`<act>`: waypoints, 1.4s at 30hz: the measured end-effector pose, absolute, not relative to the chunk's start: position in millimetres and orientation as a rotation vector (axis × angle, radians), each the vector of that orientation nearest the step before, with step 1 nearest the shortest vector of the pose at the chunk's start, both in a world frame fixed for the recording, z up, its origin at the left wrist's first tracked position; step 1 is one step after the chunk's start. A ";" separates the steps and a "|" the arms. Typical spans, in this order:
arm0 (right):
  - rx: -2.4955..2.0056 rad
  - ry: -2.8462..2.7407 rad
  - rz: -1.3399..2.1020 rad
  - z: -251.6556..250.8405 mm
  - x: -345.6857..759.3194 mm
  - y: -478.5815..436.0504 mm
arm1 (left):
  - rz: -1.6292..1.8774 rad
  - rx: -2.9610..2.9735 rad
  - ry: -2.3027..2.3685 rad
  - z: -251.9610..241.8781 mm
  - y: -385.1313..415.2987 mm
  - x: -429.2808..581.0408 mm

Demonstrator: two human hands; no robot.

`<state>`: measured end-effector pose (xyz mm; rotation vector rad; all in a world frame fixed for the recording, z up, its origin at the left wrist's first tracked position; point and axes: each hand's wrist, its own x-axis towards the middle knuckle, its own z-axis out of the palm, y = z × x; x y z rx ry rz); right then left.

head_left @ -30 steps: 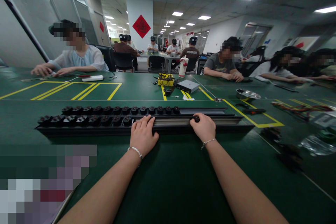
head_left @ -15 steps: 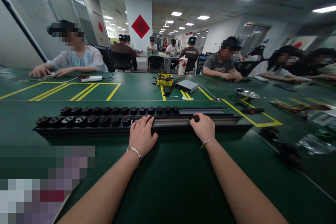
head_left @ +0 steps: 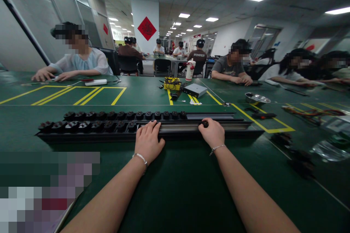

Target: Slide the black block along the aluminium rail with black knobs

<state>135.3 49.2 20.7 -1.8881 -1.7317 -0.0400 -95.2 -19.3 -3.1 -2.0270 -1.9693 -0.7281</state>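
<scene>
Two long black rails (head_left: pixel 232 125) lie side by side across the green table in front of me. Several black knob-like parts (head_left: pixel 90 126) sit in a row along the left half of each rail. My left hand (head_left: pixel 148 140) rests flat on the near rail, fingers stretched out beside the last part in the row. My right hand (head_left: pixel 213 132) is curled on the same rail further right, its fingertips pinching a small black part (head_left: pixel 205 123) in the rail's groove.
A metal bowl (head_left: pixel 256 98), a grey box (head_left: pixel 195 89) and a yellow item (head_left: pixel 172 83) lie beyond the rails. Cables and dark parts (head_left: pixel 300 160) clutter the right side. Several people sit around the tables. A blurred patch covers the near left corner.
</scene>
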 end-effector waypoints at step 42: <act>-1.887 -1.694 -0.058 16.5 136.5 50.7 | -0.724 -2.019 -1.980 -1.1 -20.2 -93.8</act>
